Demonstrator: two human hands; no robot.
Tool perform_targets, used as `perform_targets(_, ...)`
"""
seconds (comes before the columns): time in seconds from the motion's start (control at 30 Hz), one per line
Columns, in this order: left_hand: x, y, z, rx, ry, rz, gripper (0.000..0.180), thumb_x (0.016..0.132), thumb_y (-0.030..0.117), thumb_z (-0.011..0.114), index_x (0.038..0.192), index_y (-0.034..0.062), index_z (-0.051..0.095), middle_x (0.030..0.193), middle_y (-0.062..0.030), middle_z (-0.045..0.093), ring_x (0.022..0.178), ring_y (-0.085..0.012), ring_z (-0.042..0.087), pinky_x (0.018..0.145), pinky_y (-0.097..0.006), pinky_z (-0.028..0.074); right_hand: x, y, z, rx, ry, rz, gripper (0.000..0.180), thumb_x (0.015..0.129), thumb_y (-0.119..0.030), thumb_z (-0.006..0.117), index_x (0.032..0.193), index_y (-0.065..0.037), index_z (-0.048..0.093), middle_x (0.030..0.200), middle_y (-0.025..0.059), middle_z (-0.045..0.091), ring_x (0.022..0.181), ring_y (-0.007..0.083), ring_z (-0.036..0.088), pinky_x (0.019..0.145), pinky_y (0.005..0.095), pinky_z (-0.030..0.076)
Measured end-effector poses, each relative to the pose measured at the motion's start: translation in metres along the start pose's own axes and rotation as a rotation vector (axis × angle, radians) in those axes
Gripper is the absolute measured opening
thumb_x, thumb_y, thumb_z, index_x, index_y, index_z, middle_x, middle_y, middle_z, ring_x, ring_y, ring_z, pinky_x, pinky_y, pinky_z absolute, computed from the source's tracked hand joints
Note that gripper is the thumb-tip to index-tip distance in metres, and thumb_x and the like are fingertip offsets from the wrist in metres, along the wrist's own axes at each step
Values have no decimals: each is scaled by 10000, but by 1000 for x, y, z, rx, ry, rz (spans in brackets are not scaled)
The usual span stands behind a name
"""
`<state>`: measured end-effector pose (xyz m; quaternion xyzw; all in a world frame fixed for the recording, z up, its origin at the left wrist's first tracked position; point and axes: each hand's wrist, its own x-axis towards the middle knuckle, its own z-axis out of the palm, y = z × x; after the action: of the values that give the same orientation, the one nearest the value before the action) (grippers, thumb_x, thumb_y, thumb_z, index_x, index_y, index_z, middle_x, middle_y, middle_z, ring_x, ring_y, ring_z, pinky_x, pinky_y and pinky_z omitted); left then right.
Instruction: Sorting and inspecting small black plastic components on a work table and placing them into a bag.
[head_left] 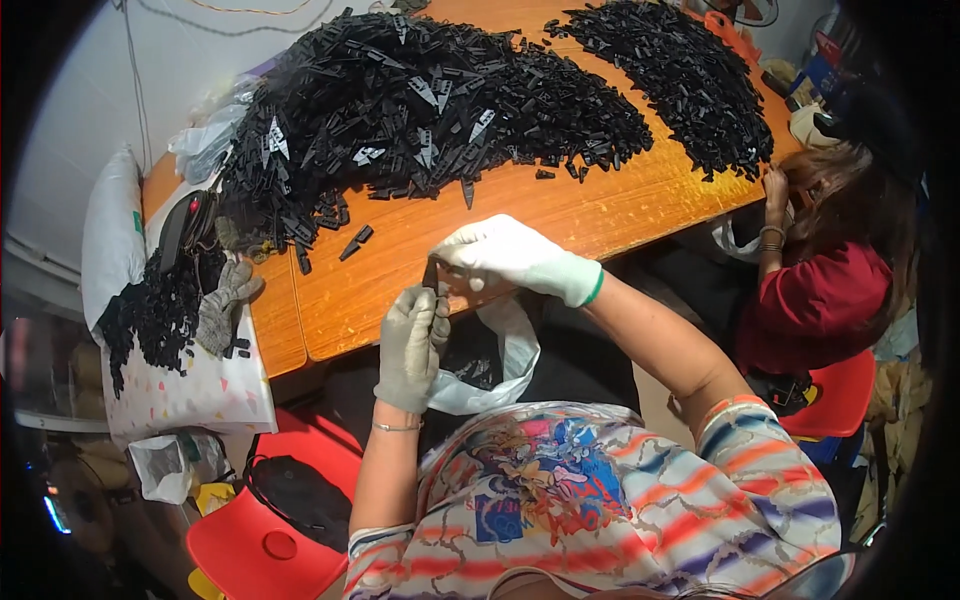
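Both of my hands wear pale work gloves and meet just off the front edge of the wooden table. My left hand (408,340) is closed around the lower end of a small black plastic piece (431,274), which points upward. My right hand (505,258) pinches at its upper end, fingers bent, with the fingertips partly hidden. Below them, a white plastic bag (515,350) hangs open with dark pieces inside. Beyond my hands, a big heap of black plastic pieces (350,110) covers much of the table (400,240).
A second heap of black pieces (690,85) lies at the far right. There a person in a red top (825,295) sits with a hand at the table edge. At the left are a grey knitted glove (225,305), small black parts (165,320) and a red chair (270,520).
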<state>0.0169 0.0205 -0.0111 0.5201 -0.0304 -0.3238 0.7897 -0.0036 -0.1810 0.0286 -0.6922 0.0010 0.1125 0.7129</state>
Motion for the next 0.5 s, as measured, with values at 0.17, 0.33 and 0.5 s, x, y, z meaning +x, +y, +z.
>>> perform_targets(0.17, -6, -5, 7, -139, -112, -51, 146, 990, 192, 539, 1031, 52, 535, 867, -26, 560, 664, -38, 495, 568, -146, 401, -2, 4, 13, -18, -25, -24, 250, 893, -230, 653, 969, 5, 697, 742, 26, 659, 646, 39, 549, 585, 203, 441)
perform_targets(0.33, -22, -28, -2, -157, -40, -78, 229, 1007, 205, 501, 1143, 24, 536, 905, -25, 583, 698, -38, 524, 576, -163, 426, 0, 9, 25, -163, -3, 45, 221, 848, -224, 675, 886, -9, 706, 721, 30, 662, 640, 70, 570, 601, 235, 461)
perform_targets(0.5, -38, -26, -17, 977, 125, 332, 225, 968, 181, 522, 1122, 34, 594, 944, -86, 651, 860, -175, 618, 694, -293, 493, 29, 8, 4, -548, 200, -58, 275, 804, -300, 705, 939, -61, 710, 857, 110, 703, 803, 180, 661, 777, 310, 509)
